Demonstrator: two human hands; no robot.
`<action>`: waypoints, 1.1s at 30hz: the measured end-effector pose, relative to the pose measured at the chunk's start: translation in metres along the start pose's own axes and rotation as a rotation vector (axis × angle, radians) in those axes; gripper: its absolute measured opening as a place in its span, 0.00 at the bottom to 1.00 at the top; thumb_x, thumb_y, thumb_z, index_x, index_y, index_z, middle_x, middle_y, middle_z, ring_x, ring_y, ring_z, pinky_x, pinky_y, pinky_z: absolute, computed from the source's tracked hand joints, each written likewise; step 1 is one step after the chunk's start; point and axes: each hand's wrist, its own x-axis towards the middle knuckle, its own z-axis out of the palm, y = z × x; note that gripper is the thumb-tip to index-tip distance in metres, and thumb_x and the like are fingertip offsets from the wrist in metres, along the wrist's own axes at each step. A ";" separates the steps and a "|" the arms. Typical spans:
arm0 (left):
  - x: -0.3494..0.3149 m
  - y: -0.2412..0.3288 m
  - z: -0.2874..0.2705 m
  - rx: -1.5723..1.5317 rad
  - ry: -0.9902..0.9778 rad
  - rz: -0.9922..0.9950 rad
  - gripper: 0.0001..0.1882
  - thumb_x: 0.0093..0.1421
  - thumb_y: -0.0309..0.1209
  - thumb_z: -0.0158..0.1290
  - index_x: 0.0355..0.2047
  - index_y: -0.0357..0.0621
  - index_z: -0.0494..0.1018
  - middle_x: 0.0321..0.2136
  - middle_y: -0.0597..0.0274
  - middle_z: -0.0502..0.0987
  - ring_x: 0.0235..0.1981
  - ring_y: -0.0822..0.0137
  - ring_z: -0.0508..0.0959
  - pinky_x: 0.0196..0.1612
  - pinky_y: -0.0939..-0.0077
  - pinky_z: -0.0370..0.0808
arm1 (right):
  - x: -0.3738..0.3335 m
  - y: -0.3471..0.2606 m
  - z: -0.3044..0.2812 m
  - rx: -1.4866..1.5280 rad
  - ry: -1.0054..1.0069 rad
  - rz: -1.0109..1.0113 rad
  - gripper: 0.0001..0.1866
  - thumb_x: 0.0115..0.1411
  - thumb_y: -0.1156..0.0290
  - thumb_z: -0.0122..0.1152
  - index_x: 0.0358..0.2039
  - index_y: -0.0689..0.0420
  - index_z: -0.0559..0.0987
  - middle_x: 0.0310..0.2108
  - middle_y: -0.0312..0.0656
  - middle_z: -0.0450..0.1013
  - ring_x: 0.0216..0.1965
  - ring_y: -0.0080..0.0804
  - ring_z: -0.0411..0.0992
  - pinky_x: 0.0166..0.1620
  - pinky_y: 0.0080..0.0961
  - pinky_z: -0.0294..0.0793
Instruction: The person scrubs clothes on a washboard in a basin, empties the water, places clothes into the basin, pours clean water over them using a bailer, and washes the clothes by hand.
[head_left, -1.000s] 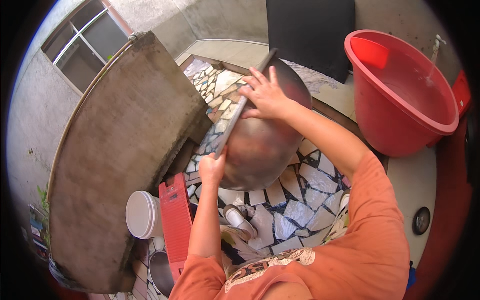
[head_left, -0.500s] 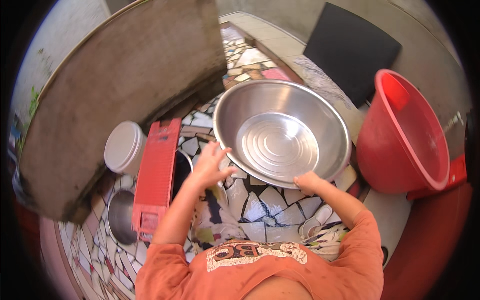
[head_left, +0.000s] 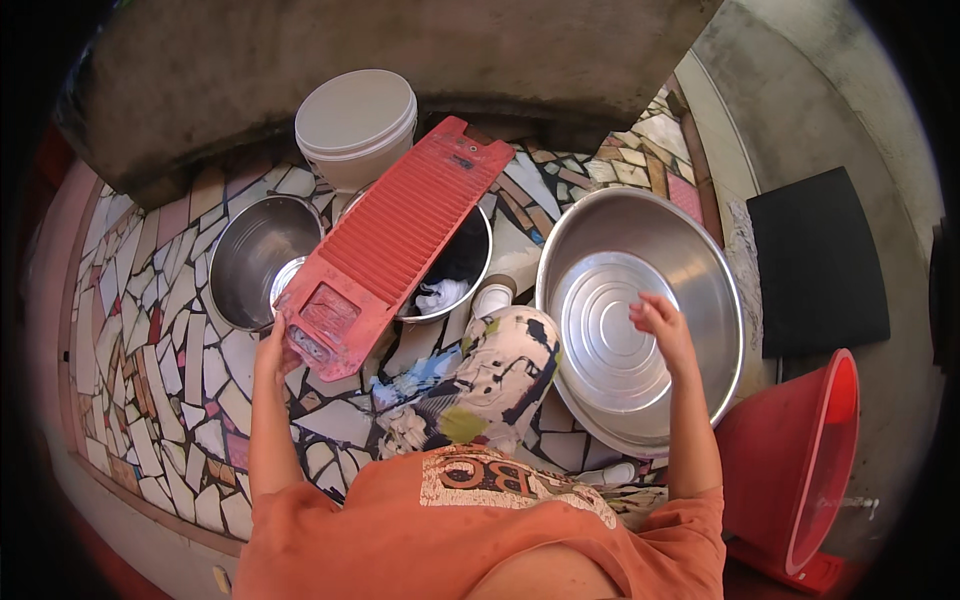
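Washboard now gripped by left hand fingers | right hand open; off the steel basin rim

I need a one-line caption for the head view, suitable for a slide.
Left hand grips the red washboard while the right hand reaches into the large steel basin on a mosaic floor.

The washboard is coral red with fine ribbing. The big basin is bright silver steel with ringed circles on its base, and the two smaller bowls are the same grey steel, one holding dark water and a white cloth. The bucket is off-white. The tub is red. The mat is black. The floor is a mosaic of white, pink, brown and grey shards. The shirt is orange; the trousers are cream, splotched black, blue and yellow-green.
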 end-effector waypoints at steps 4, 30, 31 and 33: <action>0.030 -0.027 0.002 -0.682 -0.517 0.197 0.24 0.61 0.42 0.49 0.53 0.43 0.65 0.50 0.59 0.71 0.52 0.61 0.70 0.55 0.62 0.66 | 0.079 -0.092 0.113 0.380 -0.266 0.057 0.23 0.62 0.66 0.51 0.56 0.62 0.64 0.47 0.49 0.70 0.45 0.34 0.72 0.47 0.27 0.72; -0.163 0.053 0.177 -0.401 -0.835 0.721 0.27 0.61 0.44 0.50 0.53 0.36 0.63 0.46 0.62 0.71 0.44 0.74 0.72 0.48 0.77 0.69 | 0.095 -0.096 0.144 0.811 -0.175 0.218 0.21 0.55 0.65 0.54 0.48 0.59 0.70 0.45 0.48 0.72 0.46 0.45 0.71 0.50 0.46 0.71; -0.177 0.056 0.179 -0.384 -1.043 0.569 0.37 0.60 0.52 0.48 0.59 0.37 0.53 0.51 0.58 0.67 0.48 0.69 0.70 0.50 0.72 0.68 | 0.077 -0.110 0.131 0.806 -0.153 0.199 0.23 0.56 0.63 0.52 0.50 0.59 0.68 0.46 0.49 0.71 0.46 0.46 0.71 0.50 0.46 0.71; -0.181 0.054 0.191 -0.205 -1.051 0.561 0.45 0.57 0.59 0.45 0.63 0.40 0.44 0.55 0.55 0.63 0.52 0.63 0.68 0.52 0.69 0.68 | 0.051 -0.120 0.099 0.807 -0.107 0.182 0.26 0.57 0.60 0.50 0.53 0.61 0.66 0.48 0.50 0.69 0.46 0.48 0.71 0.50 0.45 0.71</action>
